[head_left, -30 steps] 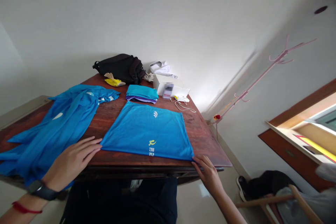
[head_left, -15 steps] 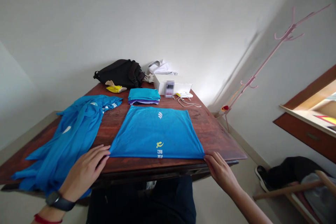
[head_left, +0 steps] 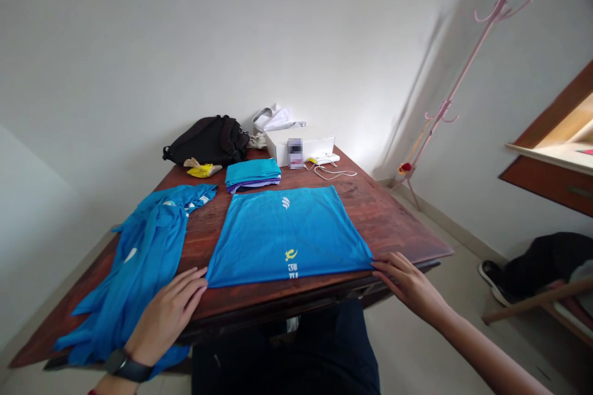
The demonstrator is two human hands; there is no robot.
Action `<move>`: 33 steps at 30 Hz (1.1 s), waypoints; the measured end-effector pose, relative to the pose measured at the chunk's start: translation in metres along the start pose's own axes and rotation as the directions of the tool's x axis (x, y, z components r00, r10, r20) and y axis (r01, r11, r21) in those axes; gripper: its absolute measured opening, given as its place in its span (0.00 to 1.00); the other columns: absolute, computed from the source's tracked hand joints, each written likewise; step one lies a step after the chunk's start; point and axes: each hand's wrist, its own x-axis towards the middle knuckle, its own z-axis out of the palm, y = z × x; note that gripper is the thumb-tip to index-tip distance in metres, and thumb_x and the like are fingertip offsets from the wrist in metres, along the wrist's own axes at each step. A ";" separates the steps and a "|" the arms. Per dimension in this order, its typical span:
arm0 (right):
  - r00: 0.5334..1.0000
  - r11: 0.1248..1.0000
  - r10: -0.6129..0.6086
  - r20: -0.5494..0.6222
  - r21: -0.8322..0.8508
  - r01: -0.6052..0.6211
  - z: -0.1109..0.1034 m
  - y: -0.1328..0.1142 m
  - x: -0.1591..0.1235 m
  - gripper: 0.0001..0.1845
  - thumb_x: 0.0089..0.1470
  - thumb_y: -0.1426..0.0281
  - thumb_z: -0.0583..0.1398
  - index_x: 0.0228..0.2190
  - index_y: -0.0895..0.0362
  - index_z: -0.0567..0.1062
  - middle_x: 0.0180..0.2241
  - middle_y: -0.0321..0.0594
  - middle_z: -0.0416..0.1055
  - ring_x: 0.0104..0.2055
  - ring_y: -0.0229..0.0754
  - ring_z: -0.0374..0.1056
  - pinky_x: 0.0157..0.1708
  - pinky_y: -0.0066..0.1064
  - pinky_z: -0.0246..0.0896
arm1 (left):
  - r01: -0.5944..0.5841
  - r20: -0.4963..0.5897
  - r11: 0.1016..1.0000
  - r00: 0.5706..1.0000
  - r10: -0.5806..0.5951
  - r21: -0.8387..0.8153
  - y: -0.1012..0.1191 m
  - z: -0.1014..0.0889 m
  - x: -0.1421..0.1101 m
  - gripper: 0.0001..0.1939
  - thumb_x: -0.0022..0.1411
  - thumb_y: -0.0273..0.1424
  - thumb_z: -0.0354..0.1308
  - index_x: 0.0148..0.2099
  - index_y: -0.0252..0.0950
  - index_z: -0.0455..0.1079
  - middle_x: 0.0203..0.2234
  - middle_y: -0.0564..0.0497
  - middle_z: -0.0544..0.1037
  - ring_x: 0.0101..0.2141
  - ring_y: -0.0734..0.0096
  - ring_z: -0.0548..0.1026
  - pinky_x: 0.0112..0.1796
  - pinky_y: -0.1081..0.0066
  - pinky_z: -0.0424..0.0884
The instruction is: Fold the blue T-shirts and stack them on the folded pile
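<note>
A blue T-shirt, folded into a flat panel with white and yellow prints, lies across the front of the wooden table. At its near left corner, my left hand pinches the fabric; the wrist wears a dark watch. The near right corner is between the fingertips of my right hand. Just beyond the panel sits a neat stack of folded clothes, turquoise on top with purple below. Loose blue clothes lie rumpled to the left, partly hanging over the front edge behind my left forearm.
On the dark red table, a black bag, a yellow packet, a white box and a white cable sit toward the back. A pink coat stand leans into view at right, near a wooden chair.
The view has shifted and tilted slightly. Both hands stay at the near corners of the blue T-shirt, which lies much the same on the table.
</note>
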 end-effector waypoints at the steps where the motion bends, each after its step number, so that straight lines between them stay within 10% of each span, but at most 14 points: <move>1: 1.000 1.000 0.002 -0.001 0.001 -0.002 0.000 0.001 0.000 0.13 0.64 0.65 0.57 0.48 0.49 0.78 0.44 0.45 0.76 0.44 0.48 0.74 0.45 0.40 0.74 | -0.004 -0.005 1.000 1.000 0.004 0.007 0.001 0.000 0.001 0.23 0.73 0.45 0.44 0.45 0.41 0.79 0.50 0.48 0.80 0.52 0.58 0.77 0.53 0.58 0.74; 28: 0.999 0.999 -0.046 0.024 0.010 0.046 0.000 0.001 -0.003 0.14 0.65 0.70 0.56 0.48 0.48 0.77 0.44 0.44 0.76 0.43 0.47 0.73 0.43 0.40 0.73 | -0.031 0.012 0.999 0.999 0.031 -0.037 0.025 0.000 -0.041 0.08 0.69 0.36 0.53 0.46 0.42 0.70 0.64 0.50 0.66 0.64 0.55 0.63 0.58 0.54 0.69; 33: 0.999 0.999 -0.038 -0.019 0.016 0.038 0.001 -0.002 -0.006 0.15 0.64 0.70 0.56 0.49 0.48 0.77 0.41 0.45 0.75 0.41 0.47 0.73 0.41 0.38 0.73 | -0.030 -0.037 0.999 0.999 0.031 0.019 0.021 0.012 -0.040 0.25 0.67 0.38 0.58 0.64 0.44 0.63 0.59 0.47 0.72 0.59 0.54 0.69 0.56 0.54 0.71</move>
